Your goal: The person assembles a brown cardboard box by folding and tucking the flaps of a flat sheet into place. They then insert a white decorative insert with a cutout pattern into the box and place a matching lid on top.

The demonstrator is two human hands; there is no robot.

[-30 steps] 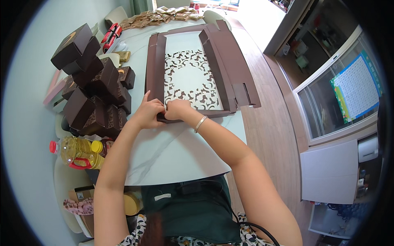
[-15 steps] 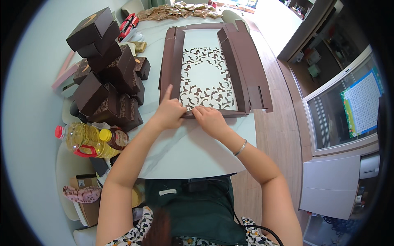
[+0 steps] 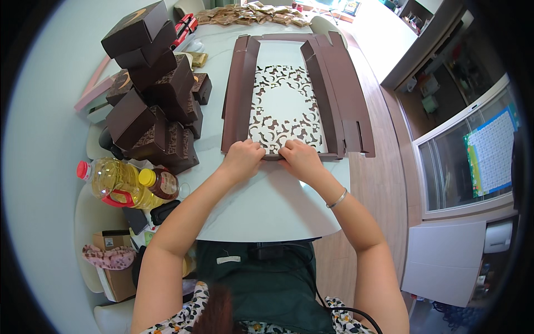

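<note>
So both hands are at the near end of the big brown box, which lies open on the white table, long side running away from the person; the left hand has its fingers curled over the near wall, thumb on the outer side, pinching it toward the left corner; the right hand pinches the same wall just to the right, fingers bent over the top; there's a small gap between the 2 hands; right wrist wears a bracelet.

The box's 2 long walls stand up, with a wide brown flap out to the right; its bottom is white with a brown swirl print around a plain oval.

Left of it there's a messy pile of small dark boxes, some tilted on each other; nearer the person are a jug of yellow liquid with a red cap and a brown jar with a yellow lid, right beside each other; tan packets are heaped at the far end; the person has a dark green apron on.
</note>
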